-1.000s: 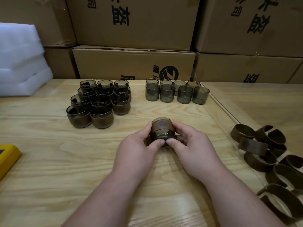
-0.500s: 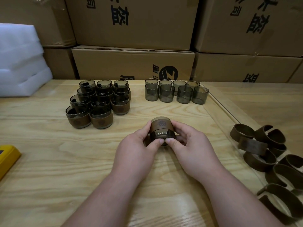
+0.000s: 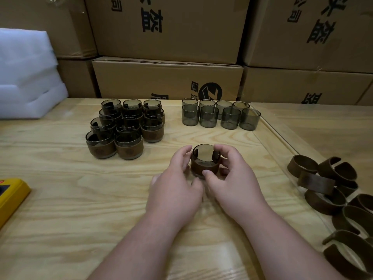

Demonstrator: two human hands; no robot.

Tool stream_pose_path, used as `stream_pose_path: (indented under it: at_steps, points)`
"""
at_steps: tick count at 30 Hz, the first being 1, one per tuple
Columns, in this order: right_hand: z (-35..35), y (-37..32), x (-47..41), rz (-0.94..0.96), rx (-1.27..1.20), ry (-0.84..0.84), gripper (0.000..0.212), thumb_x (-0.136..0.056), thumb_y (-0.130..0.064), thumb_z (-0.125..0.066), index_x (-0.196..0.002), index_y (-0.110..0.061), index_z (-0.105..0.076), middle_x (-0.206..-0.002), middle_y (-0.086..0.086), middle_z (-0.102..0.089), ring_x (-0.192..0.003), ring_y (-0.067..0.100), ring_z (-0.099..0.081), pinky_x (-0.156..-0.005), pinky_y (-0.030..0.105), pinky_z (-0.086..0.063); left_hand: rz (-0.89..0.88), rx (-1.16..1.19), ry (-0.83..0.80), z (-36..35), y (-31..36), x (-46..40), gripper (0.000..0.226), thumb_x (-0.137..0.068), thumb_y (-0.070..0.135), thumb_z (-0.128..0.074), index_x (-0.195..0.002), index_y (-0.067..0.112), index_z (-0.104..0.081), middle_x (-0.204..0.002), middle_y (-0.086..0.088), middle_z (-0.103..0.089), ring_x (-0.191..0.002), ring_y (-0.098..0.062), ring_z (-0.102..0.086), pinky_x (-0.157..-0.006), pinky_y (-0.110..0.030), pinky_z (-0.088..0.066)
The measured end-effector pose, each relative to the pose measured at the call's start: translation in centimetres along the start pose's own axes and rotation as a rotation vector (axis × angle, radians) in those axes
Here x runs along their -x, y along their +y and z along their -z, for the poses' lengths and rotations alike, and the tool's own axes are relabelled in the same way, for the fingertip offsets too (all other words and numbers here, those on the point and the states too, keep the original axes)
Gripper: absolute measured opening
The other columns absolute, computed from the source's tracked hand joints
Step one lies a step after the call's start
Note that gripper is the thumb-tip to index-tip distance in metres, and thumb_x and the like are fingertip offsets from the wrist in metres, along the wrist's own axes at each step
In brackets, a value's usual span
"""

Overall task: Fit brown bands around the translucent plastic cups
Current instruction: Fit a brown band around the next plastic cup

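A translucent grey cup (image 3: 205,156) stands upright at the table's middle, mouth up, with a brown band (image 3: 201,169) around its lower wall. My right hand (image 3: 236,182) grips it, thumb on the front and fingers over the far rim. My left hand (image 3: 175,188) curves its fingers against the cup's left side; its thumb is blurred just below the cup. Several banded cups (image 3: 125,128) cluster at the back left. Several bare cups (image 3: 220,116) stand in two rows at the back middle. Loose brown bands (image 3: 333,190) lie in a heap on the right.
The light wooden table (image 3: 80,199) has a raised clear edge strip (image 3: 282,142) between the work area and the bands. A yellow object (image 3: 12,197) lies at the left edge. White foam (image 3: 26,77) and stacked cardboard boxes (image 3: 167,77) close off the back.
The cup was lying tipped with its base toward me; it now stands upright with its mouth up. Both hands have shifted around it, and the left thumb has slid down.
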State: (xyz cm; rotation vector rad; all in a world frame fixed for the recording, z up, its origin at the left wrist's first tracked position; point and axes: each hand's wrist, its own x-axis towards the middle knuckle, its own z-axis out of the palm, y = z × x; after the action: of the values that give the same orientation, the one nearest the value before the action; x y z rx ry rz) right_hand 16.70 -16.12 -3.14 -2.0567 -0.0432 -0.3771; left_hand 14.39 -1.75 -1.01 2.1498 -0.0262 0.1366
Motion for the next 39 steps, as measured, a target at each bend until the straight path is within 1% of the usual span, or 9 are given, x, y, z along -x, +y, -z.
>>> stream_pose_path:
  at_steps: [4, 7, 9, 15, 22, 26, 29, 36, 39]
  points:
    - [-0.8, -0.4, -0.9, -0.032, 0.009, -0.034, 0.079, -0.084, -0.022, -0.082, -0.151, -0.032, -0.041, -0.143, -0.018, -0.058, -0.131, 0.005, -0.056, -0.112, 0.032, -0.046, 0.029, 0.056, 0.053, 0.0, 0.0, -0.2, 0.072, -0.082, 0.029, -0.058, -0.146, 0.051, -0.031, -0.142, 0.031, -0.055, -0.130, -0.001, -0.054, -0.114, -0.040, -0.041]
    - [-2.0, -0.8, -1.9, 0.037, 0.100, -0.086, 0.068, -0.086, -0.029, -0.080, -0.145, -0.036, -0.048, -0.126, -0.032, -0.060, -0.126, 0.006, -0.059, -0.103, 0.026, -0.046, 0.086, 0.107, 0.160, -0.2, -0.4, -0.6, 0.066, -0.088, 0.026, -0.062, -0.145, 0.047, -0.037, -0.123, 0.032, -0.056, -0.128, -0.004, -0.055, -0.102, -0.025, -0.043]
    - [-2.9, -1.2, -2.7, 0.069, 0.150, -0.117, 0.065, -0.087, -0.033, -0.077, -0.145, -0.038, -0.048, -0.129, -0.029, -0.061, -0.124, 0.008, -0.060, -0.104, 0.032, -0.048, 0.100, 0.144, 0.231, -0.3, -0.6, -0.8, 0.059, -0.092, 0.028, -0.062, -0.145, 0.042, -0.041, -0.122, 0.031, -0.055, -0.127, -0.001, -0.054, -0.096, -0.020, -0.041]
    - [-5.9, -1.7, -5.4, 0.120, 0.223, -0.154, 0.067, -0.083, -0.042, -0.075, -0.142, -0.047, -0.044, -0.138, -0.019, -0.056, -0.115, 0.013, -0.060, -0.101, 0.045, -0.051, 0.134, 0.217, 0.366, -0.4, -0.5, -1.5, 0.051, -0.103, 0.035, -0.047, -0.153, 0.031, -0.037, -0.144, 0.012, -0.057, -0.133, -0.006, -0.053, -0.111, -0.033, -0.046]
    - [-8.8, -1.9, -7.2, 0.209, 0.252, -0.185, 0.066, -0.084, -0.053, -0.069, -0.145, -0.046, -0.043, -0.107, -0.028, -0.043, -0.090, -0.002, -0.050, -0.079, 0.028, -0.047, 0.159, 0.252, 0.322, 0.7, -0.1, -0.9, 0.084, -0.078, 0.040, -0.042, -0.159, 0.030, -0.024, -0.157, 0.007, -0.045, -0.142, -0.013, -0.046, -0.117, -0.040, -0.041]
    - [-9.4, -1.9, -7.5, 0.209, 0.176, -0.185, 0.060, -0.087, -0.038, -0.072, -0.142, -0.045, -0.048, -0.096, -0.024, -0.056, -0.078, -0.003, -0.058, -0.069, 0.022, -0.047, 0.155, 0.261, 0.311, 1.0, 0.1, -0.7, 0.081, -0.083, 0.037, -0.050, -0.159, 0.032, -0.024, -0.156, 0.008, -0.046, -0.140, -0.013, -0.048, -0.115, -0.040, -0.043]
    - [-8.8, -1.5, -7.1, 0.138, -0.048, -0.176, 0.055, -0.091, -0.021, -0.068, -0.139, -0.043, -0.052, -0.095, -0.021, -0.066, -0.074, -0.005, -0.064, -0.062, 0.009, -0.047, 0.170, 0.276, 0.353, 0.7, 0.3, -0.8, 0.071, -0.090, 0.053, -0.047, -0.156, 0.034, -0.029, -0.151, 0.008, -0.048, -0.134, -0.013, -0.052, -0.111, -0.038, -0.046]
    - [-4.1, 0.7, -9.4, -0.071, 0.099, 0.034, 0.043, -0.094, -0.025, -0.059, -0.136, -0.033, -0.056, -0.114, -0.015, -0.062, -0.088, -0.002, -0.058, -0.082, 0.026, -0.044, 0.172, 0.259, 0.301, 0.4, -0.6, -0.9, 0.064, -0.089, 0.029, -0.062, -0.147, 0.041, -0.037, -0.141, 0.019, -0.047, -0.126, -0.005, -0.052, -0.107, -0.037, -0.046]
    - [-1.4, 2.0, -11.5, -0.178, 0.148, 0.253, 0.044, -0.092, -0.023, -0.056, -0.136, -0.027, -0.058, -0.123, -0.005, -0.060, -0.096, 0.013, -0.061, -0.082, 0.031, -0.046, 0.173, 0.267, 0.281, 0.4, -0.5, -1.0, 0.061, -0.088, 0.029, -0.063, -0.142, 0.044, -0.040, -0.128, 0.026, -0.048, -0.120, -0.006, -0.055, -0.104, -0.039, -0.049]
